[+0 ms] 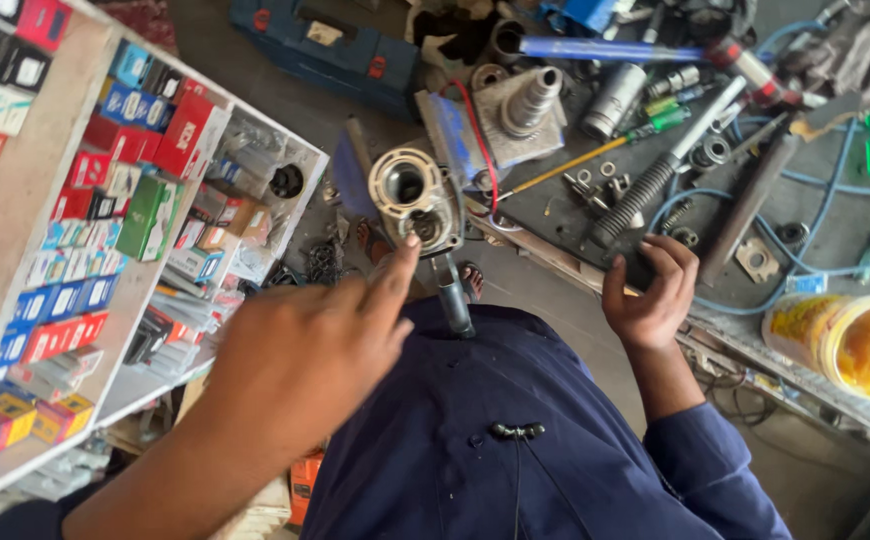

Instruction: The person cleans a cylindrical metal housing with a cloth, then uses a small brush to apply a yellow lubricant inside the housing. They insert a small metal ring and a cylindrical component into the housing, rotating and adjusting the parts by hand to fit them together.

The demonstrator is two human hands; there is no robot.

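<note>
Left hand (300, 365) at 8 o'clock, fingers loose, one fingertip touching metal housing (417, 198) at centre, propped upright on lap. Right hand (652, 290) at 3 o'clock, fingers curled, empty, on table (725, 335) edge. Housing unclamped: likely to tip or slide off.

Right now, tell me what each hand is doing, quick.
Left hand: holds nothing, index fingertip on the rim of the metal housing.
Right hand: fingers curled at the workbench edge by the ribbed black tube; grip cannot be told.
</note>
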